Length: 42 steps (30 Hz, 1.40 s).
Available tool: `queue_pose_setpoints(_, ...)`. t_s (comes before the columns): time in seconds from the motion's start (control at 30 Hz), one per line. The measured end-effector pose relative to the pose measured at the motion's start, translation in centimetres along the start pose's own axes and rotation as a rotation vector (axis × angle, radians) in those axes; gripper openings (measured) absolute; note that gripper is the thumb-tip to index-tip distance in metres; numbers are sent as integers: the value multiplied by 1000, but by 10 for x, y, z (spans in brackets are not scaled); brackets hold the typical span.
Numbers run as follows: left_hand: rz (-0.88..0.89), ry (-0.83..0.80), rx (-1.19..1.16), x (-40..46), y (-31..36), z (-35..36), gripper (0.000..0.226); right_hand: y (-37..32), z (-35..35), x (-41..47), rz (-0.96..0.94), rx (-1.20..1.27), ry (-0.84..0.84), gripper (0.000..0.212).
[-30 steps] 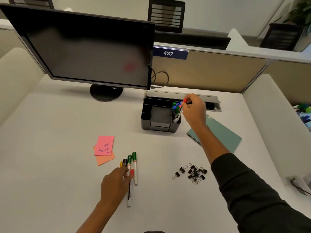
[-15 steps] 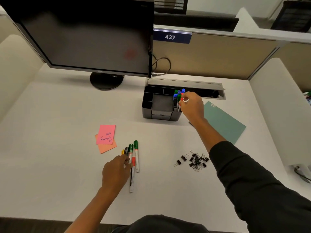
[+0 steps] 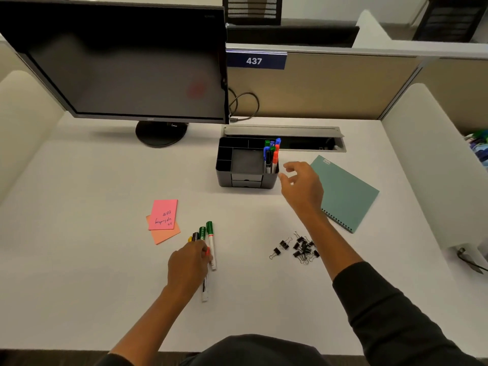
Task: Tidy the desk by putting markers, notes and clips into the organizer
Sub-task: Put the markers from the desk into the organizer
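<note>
The black organizer (image 3: pixel 245 178) stands mid-desk, with several markers (image 3: pixel 272 154) upright in its right compartment. My right hand (image 3: pixel 302 187) hovers just right of it, fingers apart and empty. A few loose markers (image 3: pixel 210 240) lie side by side at the front left. My left hand (image 3: pixel 188 265) lies over them, fingers curled on a red-capped marker (image 3: pixel 205 291) whose white end sticks out below the palm. A pink note (image 3: pixel 163 214) lies on an orange note (image 3: pixel 166 235) left of the markers. Several black binder clips (image 3: pixel 299 248) form a heap at the front right.
A dark monitor (image 3: pixel 118 67) on a round stand fills the back left. A teal spiral notebook (image 3: pixel 346 194) lies right of the organizer. An open cable tray (image 3: pixel 303 136) runs behind it. Partition walls close the back and both sides.
My right hand has let go of the red-capped marker in the organizer's right compartment and drawn back to the right, open. My left hand has stayed on the loose markers.
</note>
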State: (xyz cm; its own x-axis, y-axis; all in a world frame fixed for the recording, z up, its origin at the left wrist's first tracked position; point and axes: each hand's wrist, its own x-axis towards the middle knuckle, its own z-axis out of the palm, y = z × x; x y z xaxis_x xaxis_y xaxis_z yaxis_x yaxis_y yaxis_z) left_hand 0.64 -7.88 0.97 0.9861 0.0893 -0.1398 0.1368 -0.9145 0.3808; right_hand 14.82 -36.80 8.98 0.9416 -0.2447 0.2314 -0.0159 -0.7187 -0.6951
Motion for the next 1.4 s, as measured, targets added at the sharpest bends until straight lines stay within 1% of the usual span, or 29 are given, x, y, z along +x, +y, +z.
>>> queue_pose_setpoints(0.13,1,-28,65,2,12,4,16,11,-7,-34,13,36,-38,17)
queue_pose_setpoints(0.23,-33,-88,83,4,18,6,21,21,-7,-56,32,47,-61,14)
queue_pose_setpoints(0.3,-16,-118,132,3,22,8,21,27,-6,-68,44,48,-70,13)
queue_pose_setpoints(0.43,32,-113,181,2,27,11,19,31,-5,-82,33,50,-75,12)
queue_pose_setpoints(0.5,12,-99,140,5,32,2,17,30,-6,-84,22,60,-71,12)
queue_pose_setpoints(0.6,3,8,-20,20,40,-26,14,29,-8,-85,2,76,-62,11)
queue_pose_setpoints(0.73,47,226,-271,65,58,-90,10,26,-6,-88,-2,99,-67,7)
queue_pose_setpoints(0.87,139,428,-334,125,76,-139,15,25,3,-101,16,102,-120,8)
queue_pose_setpoints(1.0,198,525,-335,172,89,-160,23,23,12,-118,14,93,-187,9)
queue_pose_setpoints(1.07,213,519,-334,186,94,-158,24,21,16,-124,11,84,-205,9)
queue_pose_setpoints(1.23,204,422,-281,204,96,-131,20,17,25,-134,17,65,-261,10)
queue_pose_setpoints(1.4,154,334,-237,213,90,-110,21,9,35,-139,-4,52,-332,12)
